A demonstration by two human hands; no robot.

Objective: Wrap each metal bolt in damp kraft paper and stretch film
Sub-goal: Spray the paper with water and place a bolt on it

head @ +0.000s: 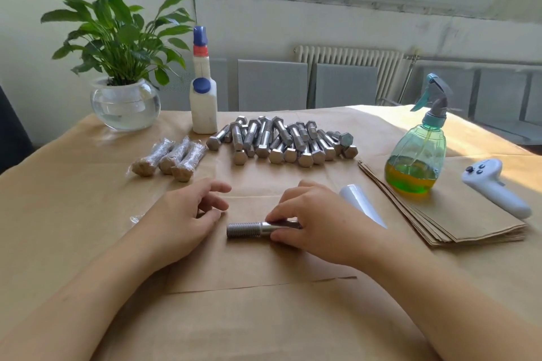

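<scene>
Bolt [245,229] on kraft sheet [264,267] | right hand [311,218] pinches shank | left hand [187,214] beside, loose, empty

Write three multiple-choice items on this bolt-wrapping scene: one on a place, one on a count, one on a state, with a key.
1. Where does the green transparent spray bottle stand?
A. on the stack of brown kraft paper sheets
B. beside the potted plant
C. on the floor

2. How many film-wrapped bolt bundles lie at the left?
A. one
B. three
C. six

3. What is the right hand doing?
A. resting flat
B. squeezing the sprayer
C. gripping a bare steel bolt

Key: A, its base sits on the sheets; B, three lie side by side; C, fingers curl round the shank.
</scene>
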